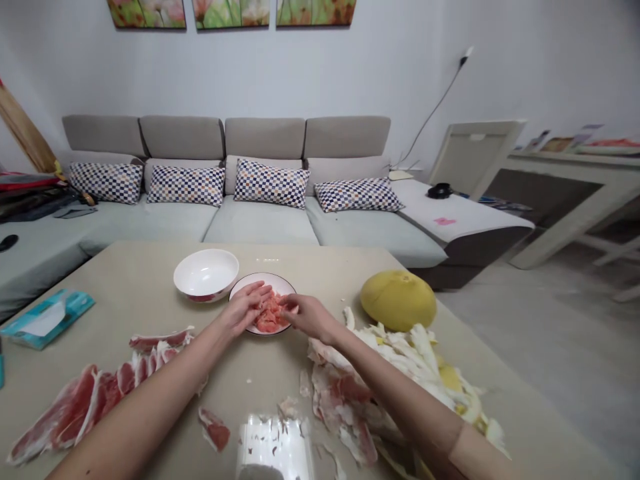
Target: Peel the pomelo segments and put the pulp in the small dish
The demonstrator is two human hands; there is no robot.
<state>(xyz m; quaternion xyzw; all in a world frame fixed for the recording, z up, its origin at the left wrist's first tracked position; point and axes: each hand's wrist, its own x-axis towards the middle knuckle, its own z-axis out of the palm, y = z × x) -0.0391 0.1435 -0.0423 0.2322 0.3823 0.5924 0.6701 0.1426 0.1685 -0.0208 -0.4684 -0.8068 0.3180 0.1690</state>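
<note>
1. L grip (246,308): over plate's L side, fingers nearly straight, part-open; nothing visibly held.
2. R grip (309,316): at plate's R side, fingers curled in, tips close tog.; can't tell if it has hold of any pulp.
3. Red fruit pulp (271,319): btwn both grips, on dark-rimmed white plate (276,281), on worktop (330,267).
4. White bowl (206,272): just beyond L grip, to its L.
5. Segments w/ skin (103,397): row nearer person, L of L grip, partly behind forearm.
6. Whole yellow pomelo (399,300): R of R grip, nr peel heap (415,353).
</note>
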